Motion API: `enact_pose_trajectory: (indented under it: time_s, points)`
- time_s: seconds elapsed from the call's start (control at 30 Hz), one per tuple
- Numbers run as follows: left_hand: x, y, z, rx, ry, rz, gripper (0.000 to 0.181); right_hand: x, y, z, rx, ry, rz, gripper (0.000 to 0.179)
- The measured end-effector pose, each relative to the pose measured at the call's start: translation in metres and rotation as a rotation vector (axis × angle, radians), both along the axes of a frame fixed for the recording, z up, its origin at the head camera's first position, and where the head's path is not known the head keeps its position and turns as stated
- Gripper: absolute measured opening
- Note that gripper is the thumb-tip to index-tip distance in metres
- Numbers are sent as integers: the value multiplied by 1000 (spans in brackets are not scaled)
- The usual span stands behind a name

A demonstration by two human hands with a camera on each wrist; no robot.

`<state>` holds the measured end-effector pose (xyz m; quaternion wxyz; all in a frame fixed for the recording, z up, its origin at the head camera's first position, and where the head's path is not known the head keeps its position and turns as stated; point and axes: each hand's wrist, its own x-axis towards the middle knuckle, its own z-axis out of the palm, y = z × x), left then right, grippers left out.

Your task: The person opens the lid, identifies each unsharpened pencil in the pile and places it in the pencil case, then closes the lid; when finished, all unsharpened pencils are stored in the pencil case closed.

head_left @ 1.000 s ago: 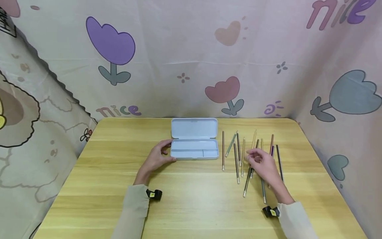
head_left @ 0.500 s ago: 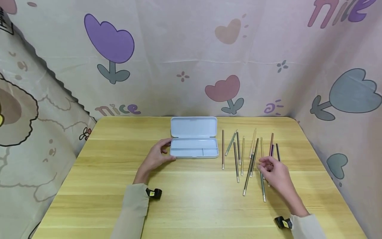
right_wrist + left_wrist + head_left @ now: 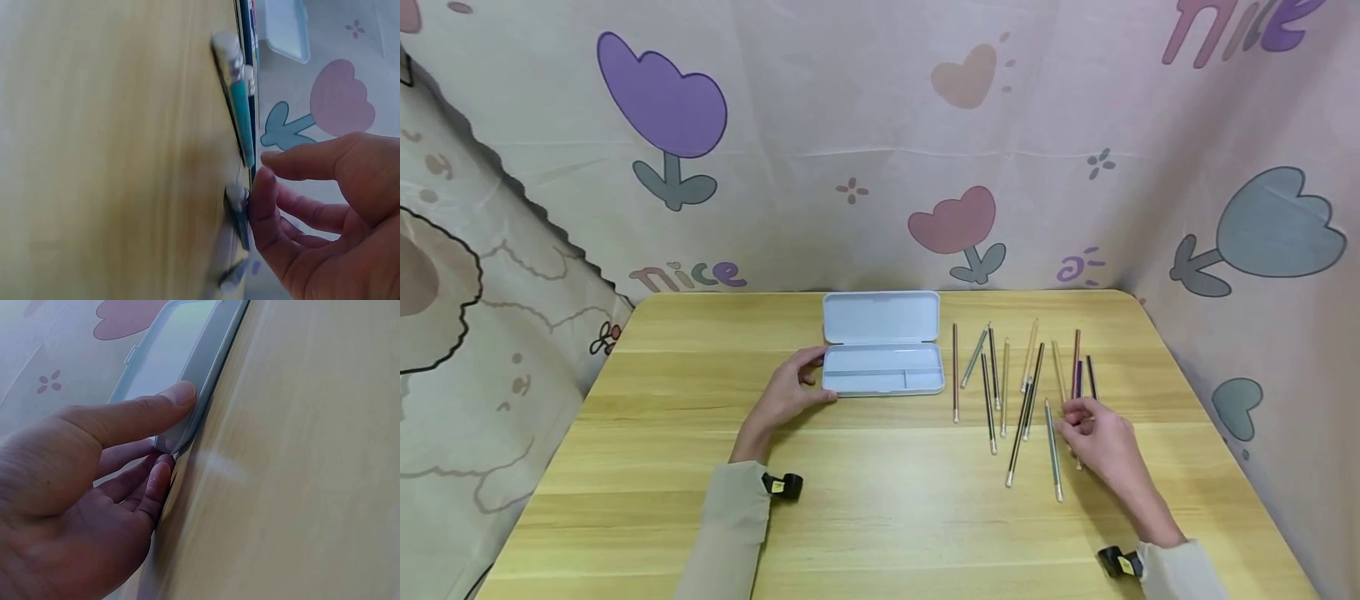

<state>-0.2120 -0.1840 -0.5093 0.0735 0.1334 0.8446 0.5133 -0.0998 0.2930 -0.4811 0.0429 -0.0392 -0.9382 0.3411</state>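
My left hand (image 3: 786, 396) grips the left end of a light blue pencil case (image 3: 882, 382), thumb along the front edge and fingers at the side. The case lies open, lid tilted back, its compartments bare. At the right, my right hand (image 3: 1097, 429) is low over the pencils, thumb and index tips together at the near end of a yellow pencil (image 3: 1058, 371). That end is hidden behind the fingers. A teal pencil (image 3: 1053, 450) lies just left of the hand; red (image 3: 1076, 358) and purple (image 3: 1078, 379) pencils extend beyond it. Eraser ends show beside my right hand (image 3: 325, 206) in the right wrist view.
Several more pencils are spread between the case and my right hand, among them a brown pencil (image 3: 956, 372) and a black pencil (image 3: 1025, 417). The wooden table (image 3: 647, 500) ends at a printed cloth (image 3: 820, 217) behind the case.
My right hand has moved right and slightly nearer across the pencils. The yellow pencil's near end has swung right, and more of the teal pencil shows. My left hand stays on the case.
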Motion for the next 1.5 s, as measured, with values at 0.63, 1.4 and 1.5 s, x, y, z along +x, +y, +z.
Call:
enact_pose_trajectory:
  time_s: [0.63,1.4,1.5]
  points:
    - [1,-2,1,43,16,-17,83,-17,11,1,138,-89,4,12]
    - [3,-3,0,19,24,-12,81,-5,7,16,-322,26,14,29]
    - [4,-1,1,19,18,-10,81,-6,1,16,-461,50,10,29]
